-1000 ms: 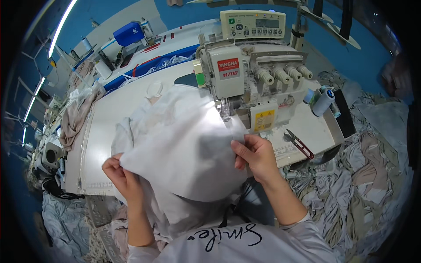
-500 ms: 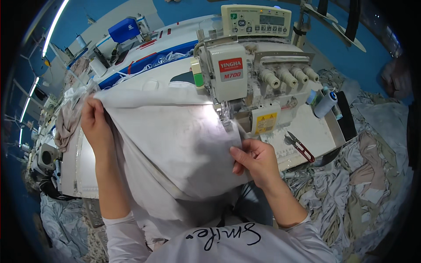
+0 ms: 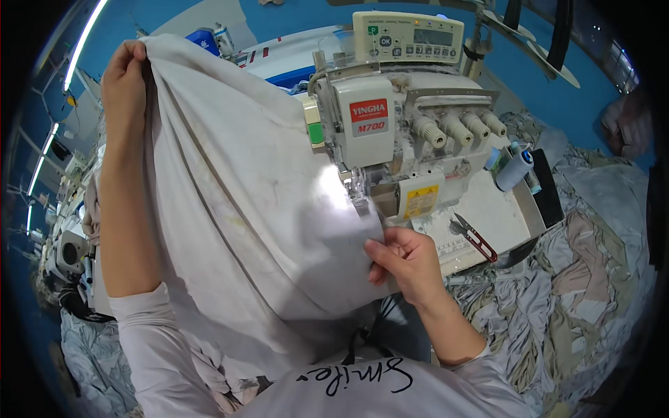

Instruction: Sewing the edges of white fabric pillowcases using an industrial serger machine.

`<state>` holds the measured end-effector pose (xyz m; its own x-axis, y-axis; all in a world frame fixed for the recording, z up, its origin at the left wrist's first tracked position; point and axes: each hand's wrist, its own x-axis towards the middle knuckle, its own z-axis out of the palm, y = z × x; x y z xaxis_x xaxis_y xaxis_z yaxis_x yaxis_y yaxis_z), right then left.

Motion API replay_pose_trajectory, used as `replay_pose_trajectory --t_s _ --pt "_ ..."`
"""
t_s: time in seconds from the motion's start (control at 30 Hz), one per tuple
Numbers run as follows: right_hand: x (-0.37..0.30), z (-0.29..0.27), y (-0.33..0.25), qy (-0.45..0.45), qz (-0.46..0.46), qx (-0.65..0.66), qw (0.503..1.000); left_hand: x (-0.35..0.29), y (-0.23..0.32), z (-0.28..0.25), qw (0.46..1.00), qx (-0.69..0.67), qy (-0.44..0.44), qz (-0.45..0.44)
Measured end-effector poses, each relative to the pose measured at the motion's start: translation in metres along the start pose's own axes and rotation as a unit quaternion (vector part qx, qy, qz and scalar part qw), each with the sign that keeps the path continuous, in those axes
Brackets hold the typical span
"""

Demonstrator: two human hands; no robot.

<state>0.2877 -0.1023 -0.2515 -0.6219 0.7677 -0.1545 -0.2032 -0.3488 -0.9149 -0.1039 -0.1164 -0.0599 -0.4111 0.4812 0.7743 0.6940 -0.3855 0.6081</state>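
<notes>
A large pale grey-white fabric piece (image 3: 230, 181) stretches across the machine bed and down over my lap. My left hand (image 3: 127, 76) is closed on its far left corner and holds it raised. Beside the presser foot, my right hand (image 3: 403, 261) pinches the fabric's right edge between thumb and fingers. The white overlock sewing machine (image 3: 366, 125) stands ahead, its lamp lighting the cloth at the presser foot (image 3: 357, 195). Fabric covers most of the bed left of the needle area.
Red-handled thread snips (image 3: 476, 239) lie on the machine table at the right. Behind them are a grey-blue thread cone (image 3: 514, 171) and a dark tray edge. A control panel (image 3: 408, 39) tops the machine. Heaped cloth (image 3: 592, 258) fills the right side; a blue sewing machine (image 3: 203, 42) stands behind.
My left hand has swung up and away with the fabric corner, spreading the cloth higher and hiding the table behind it. My right hand stays nearly in place, still pinching the edge.
</notes>
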Motion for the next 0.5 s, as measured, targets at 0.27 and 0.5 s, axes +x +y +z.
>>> replay_pose_trajectory --t_s 0.27,0.5 --pt "0.002 -0.003 -0.002 -0.016 0.016 -0.022 0.999 -0.198 0.051 -0.001 0.861 0.364 -0.354 0.027" --pt "0.002 -0.003 -0.004 -0.016 0.012 -0.021 1.000 -0.253 0.030 0.010 0.941 0.334 -0.052 -0.022"
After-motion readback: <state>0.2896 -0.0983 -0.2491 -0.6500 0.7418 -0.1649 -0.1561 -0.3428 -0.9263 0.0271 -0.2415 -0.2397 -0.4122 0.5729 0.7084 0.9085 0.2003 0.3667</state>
